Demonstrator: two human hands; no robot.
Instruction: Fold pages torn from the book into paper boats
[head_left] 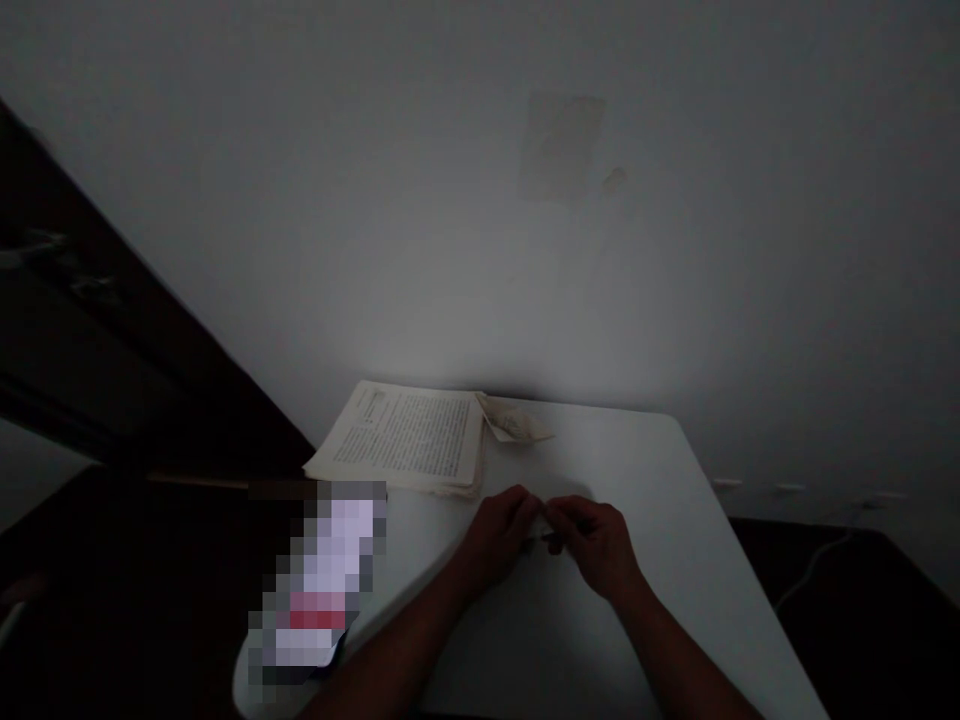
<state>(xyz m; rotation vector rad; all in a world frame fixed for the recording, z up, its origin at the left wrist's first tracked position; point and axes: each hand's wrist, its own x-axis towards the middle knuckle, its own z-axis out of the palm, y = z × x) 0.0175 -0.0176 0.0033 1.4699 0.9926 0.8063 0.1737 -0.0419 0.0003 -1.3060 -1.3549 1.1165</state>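
Over the middle of the white table, my left hand (499,535) and my right hand (592,540) meet with their fingertips pinched together. Between them is a small pale piece of paper (540,526), mostly covered by the fingers; its shape is hard to make out in the dim light. Beyond my hands lies a folded paper (517,424) with a pointed corner, touching the right edge of a stack of printed pages (412,435). Both hands are closed, and the thumbs and forefingers almost touch.
The white table (645,460) stands against a pale wall (420,220). A lit phone-like device (326,585), blurred out, lies at the table's left edge. A dark door (97,330) is on the left. At the right, a white cable (814,565) hangs by the wall.
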